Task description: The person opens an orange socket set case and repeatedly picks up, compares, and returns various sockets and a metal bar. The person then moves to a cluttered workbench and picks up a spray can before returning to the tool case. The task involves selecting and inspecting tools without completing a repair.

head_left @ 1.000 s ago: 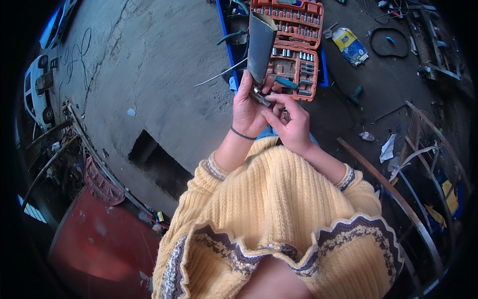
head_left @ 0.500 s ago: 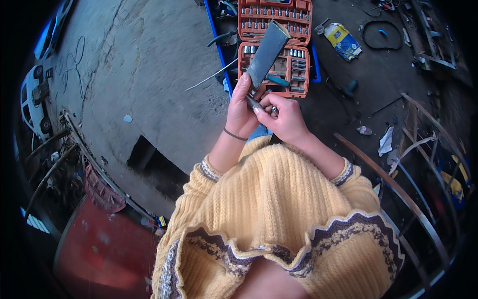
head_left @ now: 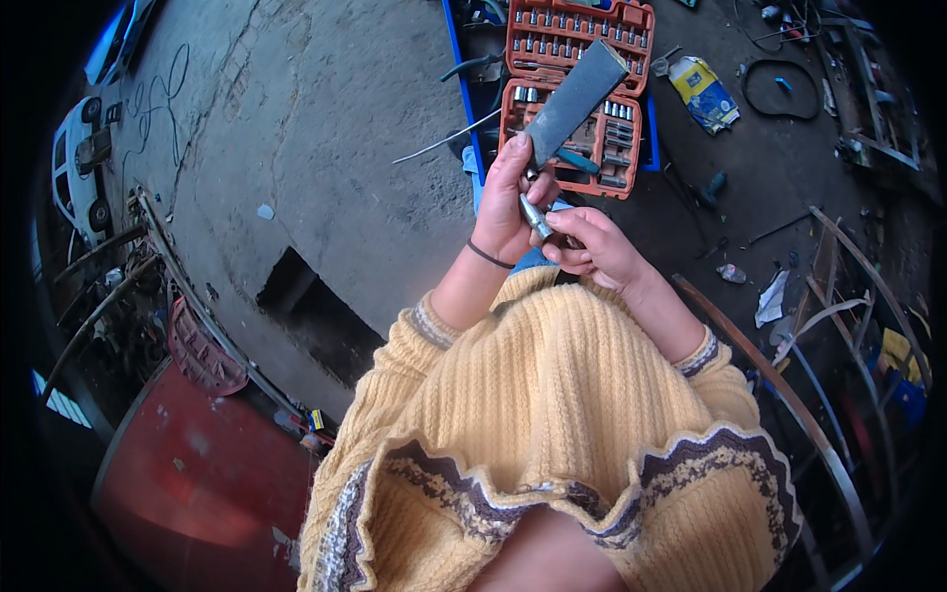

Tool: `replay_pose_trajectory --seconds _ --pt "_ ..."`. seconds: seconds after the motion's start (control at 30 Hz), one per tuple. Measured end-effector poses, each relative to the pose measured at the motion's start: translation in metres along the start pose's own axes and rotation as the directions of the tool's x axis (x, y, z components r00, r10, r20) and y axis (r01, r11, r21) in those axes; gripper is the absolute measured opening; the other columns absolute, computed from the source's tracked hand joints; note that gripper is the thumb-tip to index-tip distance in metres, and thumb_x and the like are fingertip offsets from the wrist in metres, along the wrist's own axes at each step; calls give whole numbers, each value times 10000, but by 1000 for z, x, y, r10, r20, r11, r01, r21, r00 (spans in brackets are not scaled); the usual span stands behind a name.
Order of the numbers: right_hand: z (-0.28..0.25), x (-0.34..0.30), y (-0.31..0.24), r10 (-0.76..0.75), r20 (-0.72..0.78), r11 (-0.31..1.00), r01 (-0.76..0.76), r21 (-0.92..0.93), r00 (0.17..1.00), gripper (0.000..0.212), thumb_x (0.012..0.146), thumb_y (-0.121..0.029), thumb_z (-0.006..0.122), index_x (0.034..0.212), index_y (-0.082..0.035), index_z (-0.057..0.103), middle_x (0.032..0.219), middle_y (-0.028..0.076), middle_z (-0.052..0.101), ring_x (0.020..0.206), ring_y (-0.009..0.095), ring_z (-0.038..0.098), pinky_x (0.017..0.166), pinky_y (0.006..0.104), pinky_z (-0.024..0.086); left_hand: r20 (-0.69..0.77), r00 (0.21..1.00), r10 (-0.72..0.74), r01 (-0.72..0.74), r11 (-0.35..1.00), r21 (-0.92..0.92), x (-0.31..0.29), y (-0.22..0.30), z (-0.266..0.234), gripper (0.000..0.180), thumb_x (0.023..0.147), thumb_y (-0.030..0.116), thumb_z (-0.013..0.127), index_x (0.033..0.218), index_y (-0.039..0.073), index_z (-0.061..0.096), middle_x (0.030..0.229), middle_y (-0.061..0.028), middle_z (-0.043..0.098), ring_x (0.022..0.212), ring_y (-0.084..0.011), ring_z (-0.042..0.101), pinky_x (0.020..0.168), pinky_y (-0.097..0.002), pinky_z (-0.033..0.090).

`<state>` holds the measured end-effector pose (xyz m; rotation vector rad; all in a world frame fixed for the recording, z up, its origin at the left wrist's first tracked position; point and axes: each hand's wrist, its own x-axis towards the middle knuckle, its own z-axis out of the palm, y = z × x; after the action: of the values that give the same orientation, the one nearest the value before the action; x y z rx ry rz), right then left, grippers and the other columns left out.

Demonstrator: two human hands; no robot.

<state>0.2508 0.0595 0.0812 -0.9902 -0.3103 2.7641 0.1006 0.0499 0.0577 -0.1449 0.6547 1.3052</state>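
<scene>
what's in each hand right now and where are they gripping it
The left hand grips a flat grey rectangular block by its lower end. The right hand pinches a small metal piece at one end.

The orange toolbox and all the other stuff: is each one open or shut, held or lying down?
orange socket case: open, lying on the floor, sockets inside.
grey flat block: held up, tilted, in the left hand.
small metal tool: gripped between both hands.
right hand: closed on the small metal tool.
yellow packet: lying on the floor.
black cable: coiled on the floor.
</scene>
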Motion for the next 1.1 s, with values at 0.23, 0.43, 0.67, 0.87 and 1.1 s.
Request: replay_pose_trajectory --seconds 0.23,0.43,0.67,0.87,1.1 --pt "17 4 6 -426 -105 746 283 -603 899 192 853 -189 654 806 -7 619 705 -7 599 602 34 513 569 192 411 -116 981 153 -142 985 94 4 -1 -2 220 943 310 549 905 103 489 640 3 485 424 -44 395 394 -185 308" --pt "3 -13 -6 -364 -67 639 197 -743 929 172 800 -158 703 793 -4 626 690 -31 580 618 19 486 578 184 395 -76 995 59 -72 980 -188 5 7 0 297 968 326 493 1007 34 534 771 -32 505 526 -68 342 478 -198 297" --pt "-93 -30 -9 -686 -246 179 -169 -969 685 155 784 -143 703 856 -36 617 708 50 609 600 143 556 551 271 435 -72 995 -62 25 904 -427 8 13 -5 297 961 306 512 1017 14 529 759 -12 432 538 -66 321 493 -201 289" --pt "-172 -6 -20 -689 20 -266 -228 -937 724 178 801 -198 672 837 -75 548 786 83 608 719 299 620 581 394 489 -1 998 -59 52 893 -448 5 11 -1 313 959 298 516 1076 10 543 802 -21 470 654 -84 421 606 -222 398" --pt "-188 18 -10 -689 179 -424 -191 -886 702 120 795 -172 663 857 -105 586 788 54 607 733 248 630 596 357 514 25 999 -24 33 863 -504 2 9 14 314 937 275 557 1050 -18 552 828 -58 501 786 -144 486 804 -295 435"
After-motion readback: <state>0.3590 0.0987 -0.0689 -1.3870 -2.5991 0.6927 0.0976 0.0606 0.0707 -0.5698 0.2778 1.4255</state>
